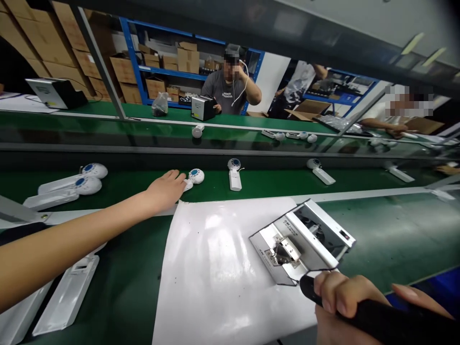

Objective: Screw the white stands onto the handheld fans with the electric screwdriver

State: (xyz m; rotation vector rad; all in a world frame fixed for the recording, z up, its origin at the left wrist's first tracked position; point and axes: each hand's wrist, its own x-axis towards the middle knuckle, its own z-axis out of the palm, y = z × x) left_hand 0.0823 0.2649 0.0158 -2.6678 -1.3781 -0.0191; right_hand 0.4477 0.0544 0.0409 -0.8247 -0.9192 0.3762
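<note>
My left hand (163,191) reaches across to the far green belt. Its fingers close over the handle end of a white round-headed device (196,176), hiding most of the body. A blue disc with dark dots shows on the head. My right hand (350,297) is wrapped around a black electric screwdriver (373,311) at the lower right. The screwdriver's front end is close to the near corner of a silver screw feeder (287,244). That feeder sits at an angle on a white sheet (204,268).
More white devices (235,175) lie spaced along the belt (269,179), two together at the left. White plastic housings (68,297) rest at lower left. Metal posts (102,62) and an overhead beam cross the view. Co-workers (230,86) sit opposite, before shelves and cartons.
</note>
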